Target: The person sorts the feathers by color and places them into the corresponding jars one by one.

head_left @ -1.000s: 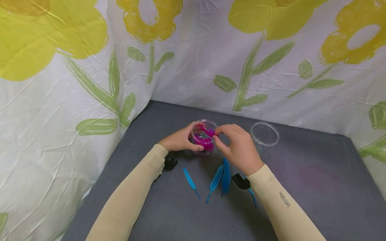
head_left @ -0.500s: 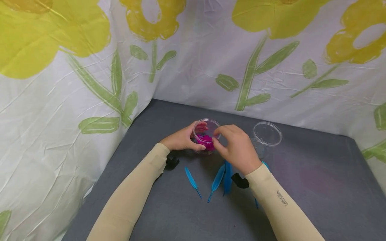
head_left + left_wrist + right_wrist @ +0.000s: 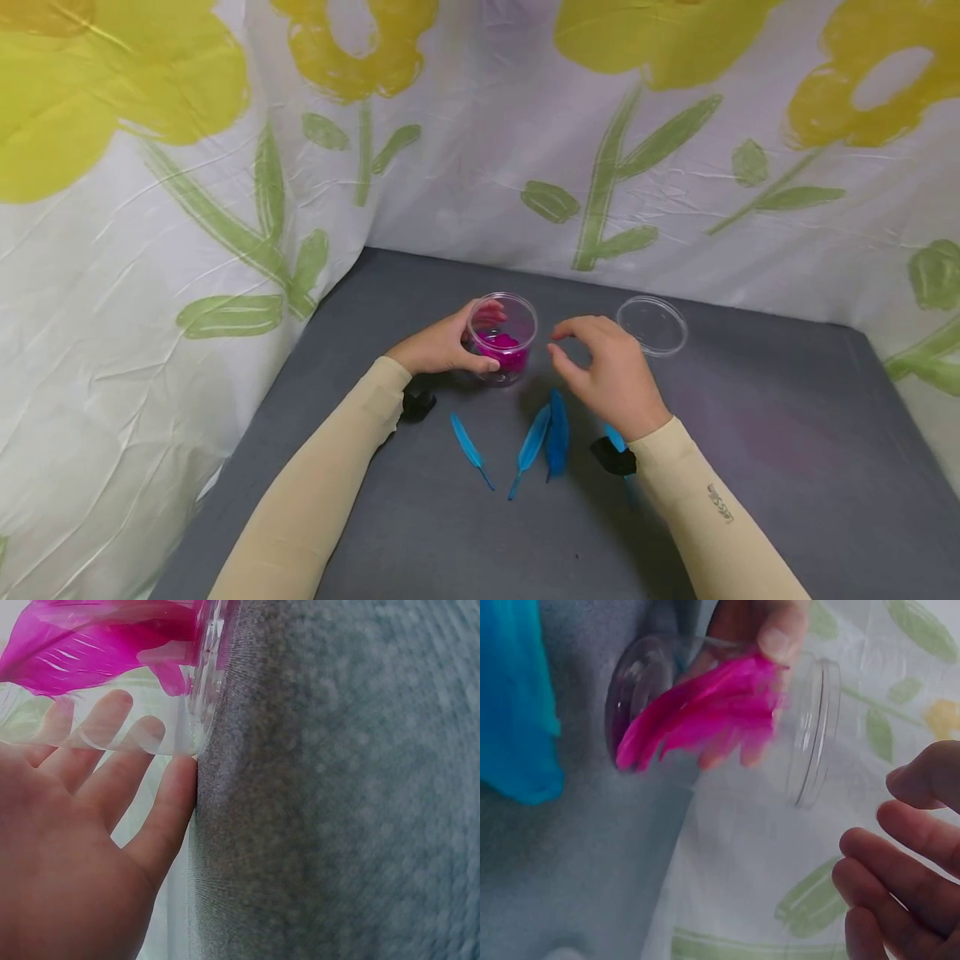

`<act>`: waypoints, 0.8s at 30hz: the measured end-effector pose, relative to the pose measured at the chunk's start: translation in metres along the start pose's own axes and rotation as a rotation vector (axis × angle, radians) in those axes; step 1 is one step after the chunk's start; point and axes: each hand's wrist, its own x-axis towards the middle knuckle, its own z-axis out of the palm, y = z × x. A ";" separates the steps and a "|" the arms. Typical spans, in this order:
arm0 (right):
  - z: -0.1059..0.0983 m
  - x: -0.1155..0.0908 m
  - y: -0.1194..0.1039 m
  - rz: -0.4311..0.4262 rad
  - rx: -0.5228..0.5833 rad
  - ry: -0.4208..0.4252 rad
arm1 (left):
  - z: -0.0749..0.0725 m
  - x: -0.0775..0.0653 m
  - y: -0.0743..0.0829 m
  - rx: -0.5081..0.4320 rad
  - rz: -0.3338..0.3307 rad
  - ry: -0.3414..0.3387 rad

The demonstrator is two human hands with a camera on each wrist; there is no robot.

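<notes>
A clear plastic jar (image 3: 517, 321) stands upright on the grey table with its mouth uncovered. Inside lie magenta feathers (image 3: 705, 712), bunched in the lower part in the head view. My left hand (image 3: 442, 343) grips the jar from its left side, thumb in front and fingers around the back; the left wrist view shows those fingers (image 3: 150, 735) against the clear wall. Just right of the jar, my right hand (image 3: 611, 367) hovers apart from it, fingers loosely bent and nothing between them. Several blue feathers (image 3: 532, 442) lie on the table in front of the jar.
A round clear lid (image 3: 652, 327) sits to the right, beyond my right hand. One blue feather (image 3: 613, 437) is partly hidden by the black strap at my right wrist. A flower-printed white curtain (image 3: 465, 200) borders the table at the back and left.
The magenta feather that my right hand pinched at the jar's rim is now down in the jar. My right hand has let go and moved away to the right; the left keeps its hold.
</notes>
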 end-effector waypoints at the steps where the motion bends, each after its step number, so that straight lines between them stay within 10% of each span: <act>1: -0.002 -0.002 0.002 0.007 0.001 0.005 | 0.000 0.000 0.000 0.004 -0.002 0.000; 24: -0.065 -0.044 0.071 0.273 0.148 0.281 | 0.007 -0.007 0.012 0.078 -0.056 0.046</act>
